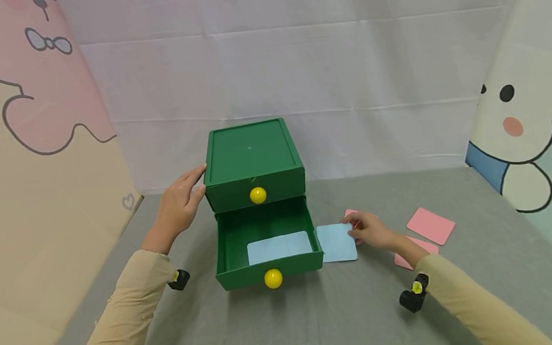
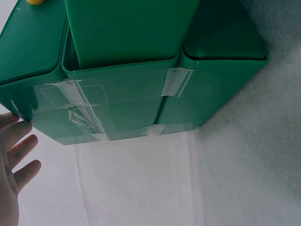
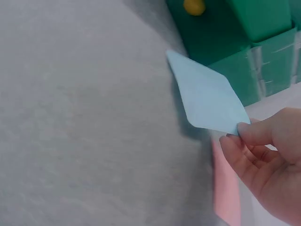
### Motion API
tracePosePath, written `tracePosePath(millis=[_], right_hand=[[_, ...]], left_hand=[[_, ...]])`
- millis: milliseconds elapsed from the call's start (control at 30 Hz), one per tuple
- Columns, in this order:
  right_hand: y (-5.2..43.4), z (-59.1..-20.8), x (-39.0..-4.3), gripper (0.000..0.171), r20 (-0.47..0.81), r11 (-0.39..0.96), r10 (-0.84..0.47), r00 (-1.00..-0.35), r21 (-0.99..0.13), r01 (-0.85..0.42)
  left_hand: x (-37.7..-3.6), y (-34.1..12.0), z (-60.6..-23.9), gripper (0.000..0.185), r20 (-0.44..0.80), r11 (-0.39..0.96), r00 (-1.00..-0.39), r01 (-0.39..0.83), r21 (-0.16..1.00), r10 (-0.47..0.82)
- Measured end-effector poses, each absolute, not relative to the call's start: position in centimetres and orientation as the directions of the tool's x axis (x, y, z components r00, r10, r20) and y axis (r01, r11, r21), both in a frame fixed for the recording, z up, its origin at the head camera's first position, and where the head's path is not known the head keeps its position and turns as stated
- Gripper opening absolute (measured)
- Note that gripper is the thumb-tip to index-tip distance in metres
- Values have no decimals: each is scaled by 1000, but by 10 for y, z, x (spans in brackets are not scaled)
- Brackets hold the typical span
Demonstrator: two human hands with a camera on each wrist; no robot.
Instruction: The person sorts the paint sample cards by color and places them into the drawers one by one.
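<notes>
Sleeves, tan, enter from the lower corners of the head view, a small black-and-yellow wrist unit [image 1: 414, 293] under the right one.

Right hand [image 1: 371, 230], right of centre frame: its grip is closed as a pinch on the right edge of a pale blue card [image 1: 337, 242], thumb and fingertips [image 3: 248, 133] clamped on one corner in the right wrist view. Card extends left from the hand, lifted off the grey counter [image 1: 348, 319] with its shadow beneath in the wrist view. Its left edge sits just beside the right wall of the open lower drawer [image 1: 268, 250]; cannot tell if it touches.

Lower drawer pulled out toward the viewer, yellow knob [image 1: 272, 278] on its front. A second pale blue card [image 1: 279, 246] lies flat inside, along the front wall.

Green cabinet [image 1: 252, 161], centre frame, upper drawer closed with its own yellow knob [image 1: 257, 195].

Left hand [image 1: 178, 204], left of centre: fingers straight and spread, grip apart, holding nothing. Fingertips [image 2: 21, 127] lie at the cabinet's upper left corner, touching or just short of it. Clear tape strips [image 2: 80, 110] show on the cabinet's side in the left wrist view.

Pink cards on the counter, right of the right hand: one [image 1: 430, 226] lying alone, one [image 1: 418, 248] partly under the forearm, another [image 1: 351, 213] peeking out behind the fingers.
</notes>
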State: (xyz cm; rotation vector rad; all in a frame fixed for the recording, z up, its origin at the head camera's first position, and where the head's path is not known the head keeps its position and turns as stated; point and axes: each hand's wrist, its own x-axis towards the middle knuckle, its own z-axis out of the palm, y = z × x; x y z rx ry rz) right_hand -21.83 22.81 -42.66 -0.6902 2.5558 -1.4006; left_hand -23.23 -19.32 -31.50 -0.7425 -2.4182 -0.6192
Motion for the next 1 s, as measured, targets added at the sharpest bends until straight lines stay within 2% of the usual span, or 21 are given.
tracePosePath(millis=[267,567,767,1000], right_hand=[[249,-387,-217,32,72,409,-451,-890,-870,-277],[258,-314,-214,30,157,403,-419,-894,-851,-338],[242,-282,-210,31,153,408,-449,-880,-842,-354],[199,-278,-202,28,159,396,-523,-837,-824,-404]], left_hand=[[-232,-193,-315,48,603,745,-708,612,264,368],[-232,-193,-315,46,605,741,-707,615,271,366],[-231,-192,-315,46,605,743,-707,614,268,366],[-231,-193,-316,46,606,742,-706,614,269,365]])
